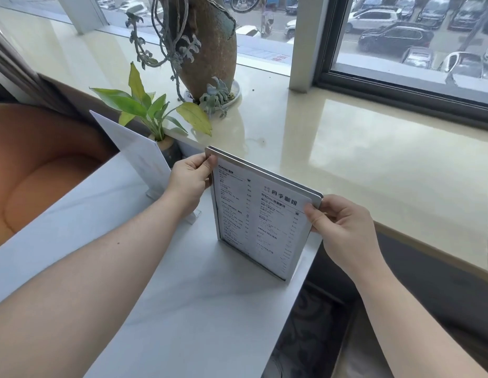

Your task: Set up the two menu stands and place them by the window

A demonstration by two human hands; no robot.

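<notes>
From the head view, the upright clear acrylic menu stand with a printed coffee list stood on the white marble-look table, its base near the right edge, close to the cream stone windowsill. A sideways nudge could tip it off (the other, white-backed stand stood far left). The left hand pinched its top left corner and the right hand its top right, forearms stretched forward.

A café: a printed menu stand headed "COFFEE" and "SPECIAL" stands on a pale table beside an orange seat (potted plants line the window sill above a car park).
</notes>
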